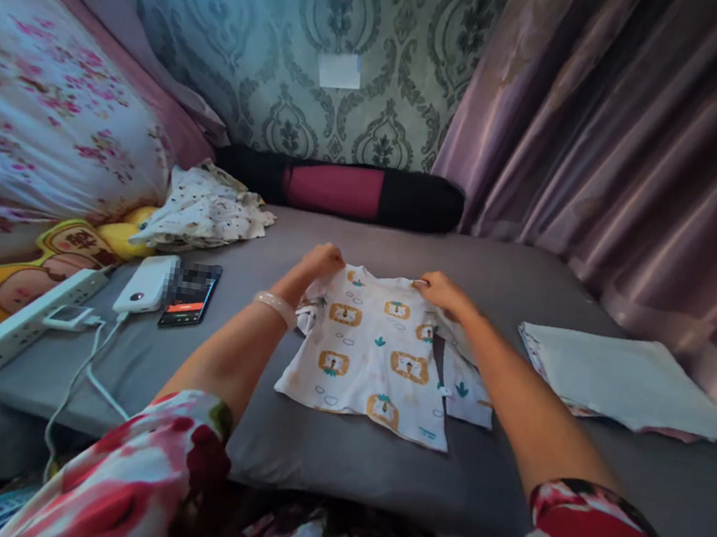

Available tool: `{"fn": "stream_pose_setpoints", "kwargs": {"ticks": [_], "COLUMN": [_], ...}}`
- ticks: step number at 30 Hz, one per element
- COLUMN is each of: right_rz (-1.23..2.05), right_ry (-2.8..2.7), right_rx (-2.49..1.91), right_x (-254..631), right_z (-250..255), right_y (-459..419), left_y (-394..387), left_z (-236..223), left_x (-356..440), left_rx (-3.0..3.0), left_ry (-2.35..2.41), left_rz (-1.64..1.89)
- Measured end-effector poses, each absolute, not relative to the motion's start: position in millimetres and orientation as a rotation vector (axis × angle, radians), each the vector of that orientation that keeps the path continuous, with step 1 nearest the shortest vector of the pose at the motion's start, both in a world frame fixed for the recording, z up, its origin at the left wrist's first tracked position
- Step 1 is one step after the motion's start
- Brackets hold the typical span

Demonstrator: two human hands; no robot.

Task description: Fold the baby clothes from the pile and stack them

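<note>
A small white child's shirt (374, 351) with orange and teal prints lies flat on the grey bed (320, 450) in front of me. My left hand (321, 260) pinches its far left shoulder. My right hand (439, 290) grips the far right shoulder. Both hands are closed on the cloth at the collar end. A second piece of the same print (466, 386) lies under my right forearm. A pale bangle sits on my left wrist.
A folded white cloth (623, 381) lies to the right. A crumpled spotted garment (203, 211), a phone (190, 296), a white power bank (146, 283) and a power strip (2, 334) with cables sit left. A black and red bolster (343, 189) lines the wall; curtains hang right.
</note>
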State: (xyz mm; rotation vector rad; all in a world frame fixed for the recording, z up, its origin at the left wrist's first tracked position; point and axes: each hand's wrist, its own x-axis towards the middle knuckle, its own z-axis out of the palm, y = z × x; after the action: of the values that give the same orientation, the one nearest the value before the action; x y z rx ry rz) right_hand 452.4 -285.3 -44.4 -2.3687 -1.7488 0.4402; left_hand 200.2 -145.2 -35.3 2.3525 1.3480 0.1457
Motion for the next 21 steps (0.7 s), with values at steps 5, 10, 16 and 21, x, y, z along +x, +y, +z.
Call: {"fn": "stream_pose_setpoints", "kwargs": {"ticks": [5,10,16,21], "right_rz": [0.216,0.143,0.186,0.145], "right_ry": [-1.831,-1.934,-1.986,-1.970], "right_rx": [-2.422,-2.405,-2.392,-2.422], "right_x": [447,440,427,423], "right_z": [-79,-86,-85,-90], "right_y": [-289,-288,-278,-273], "left_y": [-155,-157,-155,-158], "left_z": [-72,-89,-96,-101], "left_x": [209,213,226,229], "left_rx": [2.588,2.750,2.733,2.715], "left_ry": [1.542,1.465,1.332,1.280], "left_rz": [0.104,0.020,0.022,0.138]}}
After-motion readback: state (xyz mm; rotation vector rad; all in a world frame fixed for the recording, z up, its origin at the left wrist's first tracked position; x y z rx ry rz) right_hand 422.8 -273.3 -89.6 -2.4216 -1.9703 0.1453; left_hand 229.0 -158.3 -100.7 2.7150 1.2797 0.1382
